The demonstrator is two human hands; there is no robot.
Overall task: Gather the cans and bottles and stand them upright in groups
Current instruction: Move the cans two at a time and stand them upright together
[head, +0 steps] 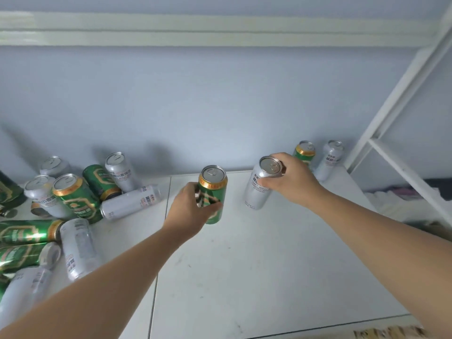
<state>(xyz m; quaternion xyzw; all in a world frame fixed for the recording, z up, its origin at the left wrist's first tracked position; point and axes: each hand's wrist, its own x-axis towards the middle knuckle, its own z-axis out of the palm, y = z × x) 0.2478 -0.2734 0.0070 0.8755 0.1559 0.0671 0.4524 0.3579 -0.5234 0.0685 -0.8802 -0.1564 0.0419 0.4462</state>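
Observation:
My left hand [189, 206] grips a green can with a gold rim [213, 189], upright near the middle of the white table [256, 265]. My right hand [291, 179] holds a silver can [260, 189] by its upper part, upright and leaning slightly. Behind the right hand, by the wall, a green can [304, 151] and a silver can [330, 159] stand upright side by side. At the left lies a heap of several green and silver cans [73, 199], some standing, others on their sides.
A pale blue wall rises just behind the table. A white metal frame [381, 133] stands at the right, beside the table's right edge. The table's front edge [318, 329] runs along the bottom right.

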